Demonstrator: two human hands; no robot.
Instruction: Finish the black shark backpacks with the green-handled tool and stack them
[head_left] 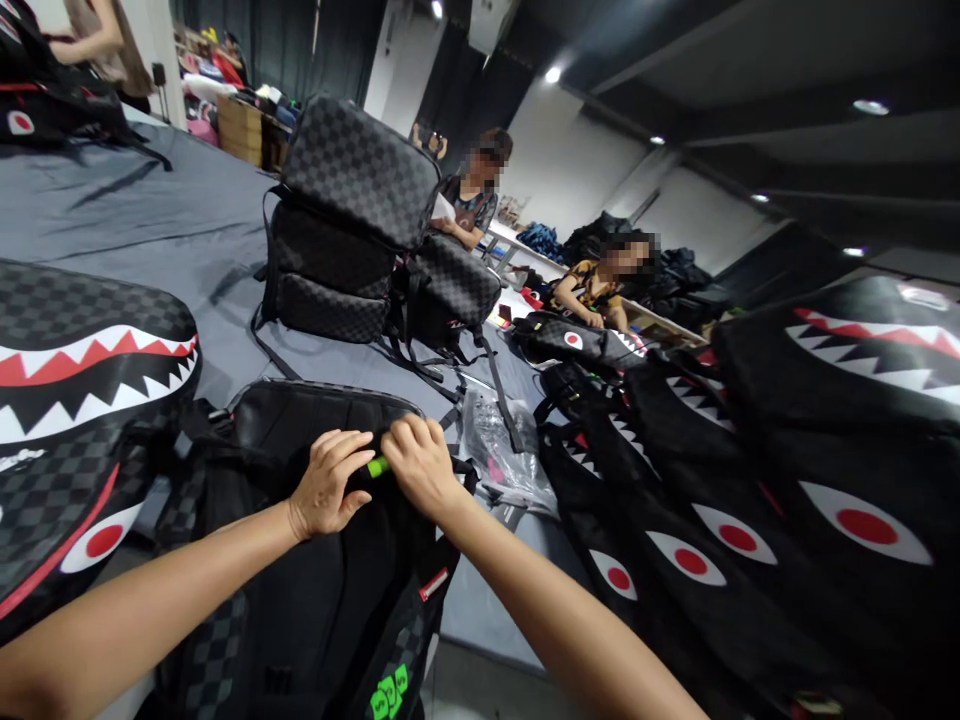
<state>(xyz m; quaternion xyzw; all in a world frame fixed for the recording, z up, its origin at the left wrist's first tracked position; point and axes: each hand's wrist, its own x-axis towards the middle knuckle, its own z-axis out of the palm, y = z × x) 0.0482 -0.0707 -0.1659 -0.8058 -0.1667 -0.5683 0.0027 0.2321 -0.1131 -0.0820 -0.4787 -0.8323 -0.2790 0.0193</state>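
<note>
In front of me a black backpack (300, 590) lies with its padded back and straps facing up. Grey checks and a bright green print show along its lower side. My left hand (334, 485) rests near its upper part, fingers bent and the thumb apart, with nothing visible in it. Just beside it, my right hand (420, 465) is closed at the top of the backpack. A small bright green piece (378, 466) sticks out from under those right fingers; its kind cannot be made out. The fingertips of my right hand are hidden.
A checked shark-mouth backpack (97, 350) lies to the left. Several black ones with red eyes (690, 560) line the right. Dark checked bags (360, 170) are stacked ahead on the grey table (180, 230), near a clear plastic bag (502, 440). Two co-workers (592, 290) sit beyond.
</note>
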